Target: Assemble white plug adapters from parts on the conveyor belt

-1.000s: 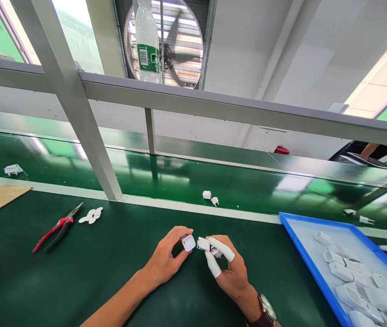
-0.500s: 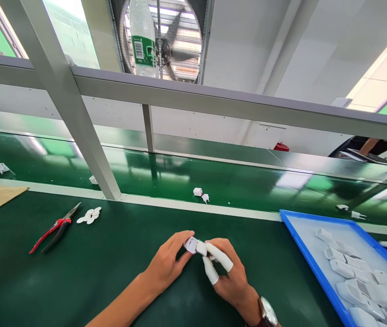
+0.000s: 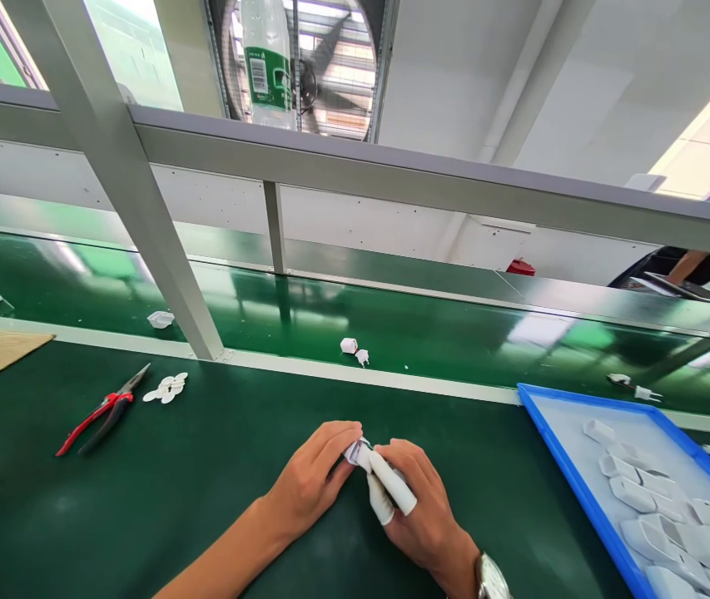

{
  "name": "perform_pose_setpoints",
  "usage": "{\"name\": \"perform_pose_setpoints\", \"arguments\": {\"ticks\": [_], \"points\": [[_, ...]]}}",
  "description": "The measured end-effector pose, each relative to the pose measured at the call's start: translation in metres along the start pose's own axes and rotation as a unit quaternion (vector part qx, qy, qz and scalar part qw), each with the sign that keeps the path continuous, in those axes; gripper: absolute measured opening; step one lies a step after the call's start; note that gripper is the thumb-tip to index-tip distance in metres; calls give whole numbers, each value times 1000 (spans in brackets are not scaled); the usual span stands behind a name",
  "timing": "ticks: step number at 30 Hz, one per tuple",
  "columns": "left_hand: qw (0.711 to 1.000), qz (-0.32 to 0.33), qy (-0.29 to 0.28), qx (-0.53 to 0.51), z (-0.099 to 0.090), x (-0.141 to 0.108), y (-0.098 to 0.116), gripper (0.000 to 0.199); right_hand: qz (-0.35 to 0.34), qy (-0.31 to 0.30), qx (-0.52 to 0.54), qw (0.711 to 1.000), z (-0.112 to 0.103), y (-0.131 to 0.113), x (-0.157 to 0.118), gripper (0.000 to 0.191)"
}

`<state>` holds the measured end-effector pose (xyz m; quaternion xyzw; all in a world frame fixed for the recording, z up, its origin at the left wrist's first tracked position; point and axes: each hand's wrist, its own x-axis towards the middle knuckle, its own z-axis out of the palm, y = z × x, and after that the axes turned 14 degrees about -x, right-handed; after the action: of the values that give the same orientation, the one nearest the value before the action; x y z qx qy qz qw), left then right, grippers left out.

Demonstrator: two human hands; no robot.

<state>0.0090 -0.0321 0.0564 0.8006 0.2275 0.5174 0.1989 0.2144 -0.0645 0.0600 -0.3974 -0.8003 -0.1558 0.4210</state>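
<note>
This looks like a factory assembly workshop: beyond the fingers (image 3: 392,482) runs a long green belt (image 3: 442,349) with small white plug parts (image 3: 355,349) spaced along it, under a metal frame (image 3: 360,162). To the right of the fingers, a blue-rimmed tray (image 3: 563,466) holds many similar white casings (image 3: 654,532), and a large wall fan (image 3: 310,79) is set high beyond them.

Two hands (image 3: 312,478) (image 3: 426,516), one tray (image 3: 572,491), one pair of pliers (image 3: 118,400), apparently one watch (image 3: 491,577)

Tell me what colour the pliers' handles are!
One handle of the pliers is red and the other is black; the head view shows it best.
</note>
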Motion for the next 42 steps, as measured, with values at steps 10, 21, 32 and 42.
{"name": "perform_pose_setpoints", "arguments": {"ticks": [10, 21, 32, 42], "points": [[1000, 7, -8, -8, -1, 1, 1, 42, 19, -20, 27, 999, 1, 0, 1, 60], [1000, 25, -2, 6, -2, 4, 4, 37, 8, -15, 21, 1000, 1, 0, 3, 55], [1000, -9, -18, 16, 0, 0, -2, 37, 41, -36, 98, 994, 2, 1, 11, 48], [999, -17, -44, 18, 0, -3, -2, 38, 40, -66, 106, 991, 2, 3, 12, 48]]}}
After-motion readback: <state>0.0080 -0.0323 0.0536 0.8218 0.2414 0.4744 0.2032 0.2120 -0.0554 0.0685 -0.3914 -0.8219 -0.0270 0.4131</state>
